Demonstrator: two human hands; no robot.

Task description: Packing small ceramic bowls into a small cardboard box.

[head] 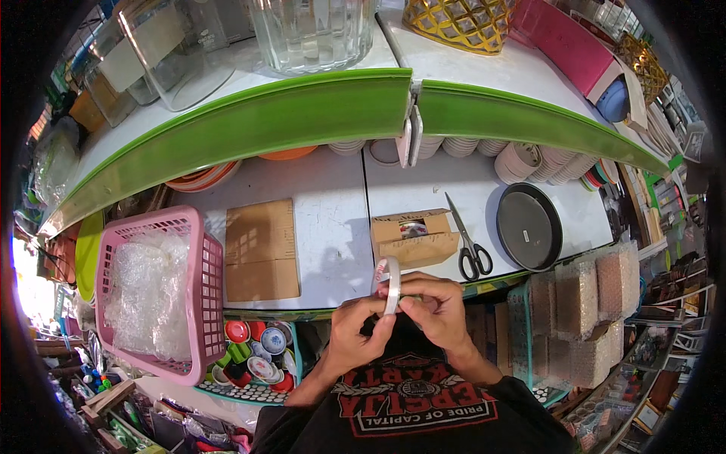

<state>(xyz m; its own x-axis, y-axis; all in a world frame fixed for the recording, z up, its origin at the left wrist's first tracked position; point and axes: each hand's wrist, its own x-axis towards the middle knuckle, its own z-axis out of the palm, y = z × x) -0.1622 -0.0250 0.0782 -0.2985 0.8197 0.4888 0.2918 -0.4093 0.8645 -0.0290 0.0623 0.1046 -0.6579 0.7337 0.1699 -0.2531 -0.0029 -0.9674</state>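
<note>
A roll of clear adhesive tape (392,286) is held upright between both hands, over the front edge of the shelf. My left hand (361,335) grips its lower rim with thumb and fingers. The fingers of my right hand (434,309) pinch at the right side of the roll; what lies between their tips is partly hidden. Just behind the hands stands a small cardboard box (420,247) with raised flaps and a patterned item inside. Black-handled scissors (472,249) lie right of the box, blades pointing away.
A flat cardboard piece (261,255) and a pink basket (198,295) of bubble wrap are at left. A round dark pan (530,227) lies at right, near bubble-wrapped parcels (584,306). A green-edged upper shelf (255,122) with glass jars overhangs the back.
</note>
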